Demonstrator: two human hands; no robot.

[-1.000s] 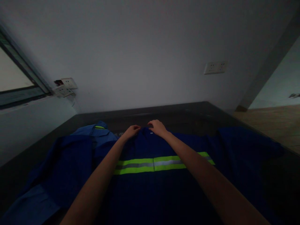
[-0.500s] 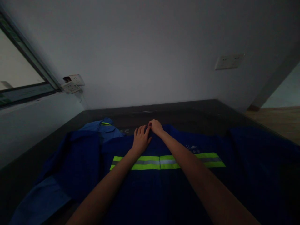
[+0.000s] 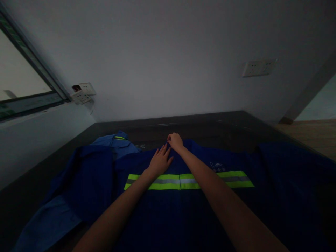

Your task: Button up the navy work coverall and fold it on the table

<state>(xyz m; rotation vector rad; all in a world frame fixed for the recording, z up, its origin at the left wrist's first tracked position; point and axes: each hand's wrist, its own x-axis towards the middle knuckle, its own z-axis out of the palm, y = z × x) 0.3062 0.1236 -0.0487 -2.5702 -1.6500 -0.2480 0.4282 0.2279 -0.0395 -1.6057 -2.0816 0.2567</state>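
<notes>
- Dark blue garment [image 3: 154,217]: spread across the dark table [image 3: 207,131] right in front of you, far edge under your hands, near part running out of the bottom of the view.
- Your left hand [image 3: 159,163]: palm down on the cloth near the middle of the far edge. Fingers spread and fairly straight, thumb out towards your right hand.
- Your right hand [image 3: 175,141]: at the far edge, just beyond and beside the left one. Fingers curled, thumb and fingertips close together. Can't tell whether they pinch the cloth; too dark and small.
- Reflective band [image 3: 166,184]: yellow-green with a grey centre stripe, runs across the garment nearer to you than both hands. Both your forearms pass over it. Dark seam line splits it near the middle.
- White print [image 3: 218,167]: on the garment, just beyond the band, right of your right forearm. Can't read it.
- Lighter blue cloth [image 3: 122,150]: left of your hands, partly under the dark blue one, with a small yellow-green strip at its far end.
- Lighter blue panel [image 3: 51,222]: lower left. Can't tell which garment it belongs to.
- Wall [image 3: 162,70]: rises behind the table's far edge. One socket plate [image 3: 259,68] up on your right; more sockets [image 3: 83,93] in the left corner, beside the window [image 3: 23,66].
</notes>
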